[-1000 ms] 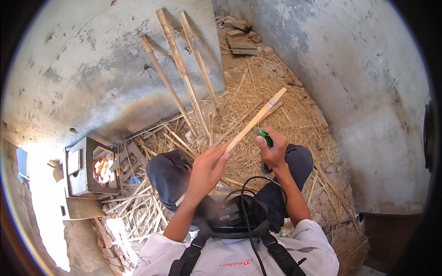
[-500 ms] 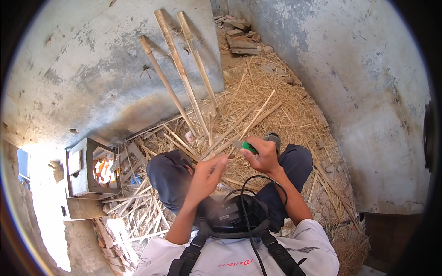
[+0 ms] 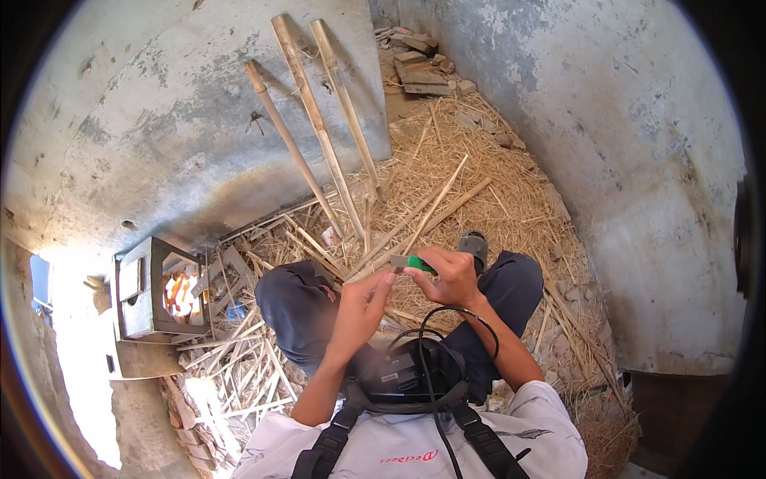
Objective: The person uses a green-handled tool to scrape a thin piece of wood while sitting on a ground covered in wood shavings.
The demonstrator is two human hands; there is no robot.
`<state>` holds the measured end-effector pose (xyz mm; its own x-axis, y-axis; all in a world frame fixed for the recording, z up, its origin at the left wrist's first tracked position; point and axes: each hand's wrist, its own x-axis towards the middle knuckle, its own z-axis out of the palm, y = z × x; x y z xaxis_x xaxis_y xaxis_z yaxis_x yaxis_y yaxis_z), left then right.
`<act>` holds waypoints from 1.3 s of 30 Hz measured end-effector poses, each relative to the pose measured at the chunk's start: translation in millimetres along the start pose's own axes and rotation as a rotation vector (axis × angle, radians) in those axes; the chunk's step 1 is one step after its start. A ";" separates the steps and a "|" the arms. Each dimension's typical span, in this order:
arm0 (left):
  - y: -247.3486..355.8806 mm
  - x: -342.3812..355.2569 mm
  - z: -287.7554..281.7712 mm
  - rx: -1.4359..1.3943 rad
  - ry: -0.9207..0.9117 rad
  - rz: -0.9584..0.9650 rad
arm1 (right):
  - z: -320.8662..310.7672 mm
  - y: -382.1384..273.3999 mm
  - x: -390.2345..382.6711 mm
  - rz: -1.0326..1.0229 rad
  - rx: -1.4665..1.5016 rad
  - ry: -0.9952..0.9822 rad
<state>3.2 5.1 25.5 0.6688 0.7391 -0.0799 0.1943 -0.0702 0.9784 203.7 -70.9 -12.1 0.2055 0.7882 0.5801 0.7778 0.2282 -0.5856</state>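
Note:
My left hand [image 3: 363, 310] is closed, thumb against fingers, at the near end of a thin bamboo strip [image 3: 437, 201]. The strip slants away to the upper right over the straw. In my right hand [image 3: 452, 275] is a knife [image 3: 416, 263] with a green handle, its short grey blade pointing left. The blade lies across the strip just beyond my left fingertips; whether it cuts in cannot be made out. Both hands are close together between my knees.
Three bamboo poles [image 3: 319, 128] lean on the left wall. Straw [image 3: 487, 215] and split strips [image 3: 247, 371] cover the floor. A wooden box [image 3: 148, 295] with orange and white things inside stands at left. Broken bricks [image 3: 423, 76] lie at the back. A black cable hangs before my chest.
The knife and my right hand have shifted slightly left, and the blade shows more. The bamboo strip's far end has swung a little left. My left hand has hardly moved.

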 end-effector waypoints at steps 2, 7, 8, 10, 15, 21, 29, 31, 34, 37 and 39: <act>-0.3 0.1 0.5 0.027 0.019 0.013 | -0.7 -3.3 2.3 -0.008 -0.007 0.018; 2.8 -0.6 1.9 0.083 0.060 0.031 | -1.4 -4.0 2.7 -0.013 -0.028 0.040; 2.6 -0.5 2.0 0.099 0.066 0.031 | -1.2 -4.3 2.6 -0.011 -0.029 0.042; 3.6 -0.8 2.1 0.106 0.071 0.033 | -1.1 -5.0 2.6 -0.008 -0.035 0.046; 5.6 -2.5 1.8 0.130 0.089 0.061 | -3.8 -9.5 4.8 0.003 -0.059 0.042; 2.0 -3.9 0.3 0.162 0.079 0.044 | -4.7 -1.6 2.7 0.027 -0.086 0.080; -6.7 -24.6 -3.8 0.185 0.102 0.051 | -18.6 12.6 6.3 0.069 -0.187 0.153; -12.1 -28.0 -6.0 0.210 0.109 0.089 | -17.6 11.0 5.8 0.076 -0.185 0.148; -7.4 -26.0 -7.7 0.188 0.061 0.024 | -15.1 15.1 1.7 0.086 -0.149 0.137; -20.2 -22.4 -16.4 0.103 -0.066 -0.026 | -11.3 18.5 1.0 0.105 -0.088 0.100; -29.2 -17.3 -18.2 0.017 -0.142 -0.045 | -12.5 16.8 -0.1 0.150 -0.058 0.041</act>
<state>-27.1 6.6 1.7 0.7534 0.6399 -0.1513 0.2378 -0.0507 0.9700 224.2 -74.3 -15.0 0.3452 0.7867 0.5117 0.7691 0.0753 -0.6347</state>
